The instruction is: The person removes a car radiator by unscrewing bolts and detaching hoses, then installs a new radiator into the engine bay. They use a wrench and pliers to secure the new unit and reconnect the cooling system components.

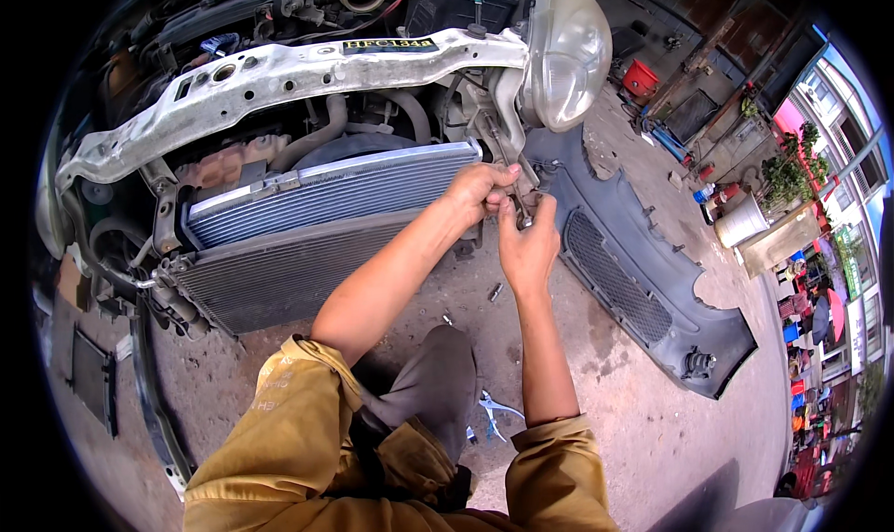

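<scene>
Both my hands meet at the right end of the car's condenser (pixel 298 276), below the headlight. My left hand (pixel 473 195) is closed, thumb and fingers pinched at a small metal part by the bracket (pixel 514 155). Just beside it, my right hand (pixel 527 245) is curled with thumb and forefinger close together at the same spot. What either one grips is too small and covered to name. Behind the condenser stands the radiator (pixel 345 192), with silvery fins and a bright top edge. The white metal crossbeam (pixel 289 83) spans above it.
A cloudy headlight (pixel 565 67) juts out at the upper right. The removed dark bumper (pixel 643 281) lies on the concrete to the right. Blue-handled pliers (pixel 498 411) and a small metal socket (pixel 495 292) lie on the ground near my knee (pixel 433 374). Farther right stands a white bucket (pixel 742 220).
</scene>
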Tool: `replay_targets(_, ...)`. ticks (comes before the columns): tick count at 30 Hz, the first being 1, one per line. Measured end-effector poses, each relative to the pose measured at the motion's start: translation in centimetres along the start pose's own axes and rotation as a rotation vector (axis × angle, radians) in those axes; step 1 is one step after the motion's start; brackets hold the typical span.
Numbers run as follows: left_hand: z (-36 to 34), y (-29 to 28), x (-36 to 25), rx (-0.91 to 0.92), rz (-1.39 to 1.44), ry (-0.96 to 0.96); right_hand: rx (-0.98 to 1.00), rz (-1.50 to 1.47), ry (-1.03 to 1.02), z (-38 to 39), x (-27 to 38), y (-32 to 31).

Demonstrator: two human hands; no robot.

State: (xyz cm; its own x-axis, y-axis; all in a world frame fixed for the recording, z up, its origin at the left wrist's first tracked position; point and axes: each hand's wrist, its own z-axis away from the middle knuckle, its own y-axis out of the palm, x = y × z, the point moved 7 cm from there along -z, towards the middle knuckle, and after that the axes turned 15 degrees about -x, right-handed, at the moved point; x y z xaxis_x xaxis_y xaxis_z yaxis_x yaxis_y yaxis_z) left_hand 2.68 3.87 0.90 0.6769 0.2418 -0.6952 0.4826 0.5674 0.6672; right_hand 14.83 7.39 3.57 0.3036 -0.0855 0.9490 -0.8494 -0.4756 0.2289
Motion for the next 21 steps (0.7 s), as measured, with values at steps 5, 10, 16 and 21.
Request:
replay_targets(5, 0.8, 0.7, -0.6, -0.051, -0.091, 0.175, -0.076, 0.199, -0.093, -0.4, 0.4, -0.1)
replay_targets(10, 0.8, 1.4, -0.4, 0.102, -0.014, 0.097, -0.081, 0.373, -0.421, 0.4, 3.0, 0.4)
replay_targets(16, 0.1, 0.0, -0.6, 0.029, -0.125, 0.14, 0.017, 0.777, -0.684, 0.6, 3.6, 1.4)
replay_targets(21, 0.8, 1.2, -1.3, 0.059, -0.08, 0.108, 0.002, 0.403, -0.311, 0.2, 1.6, 1.8)
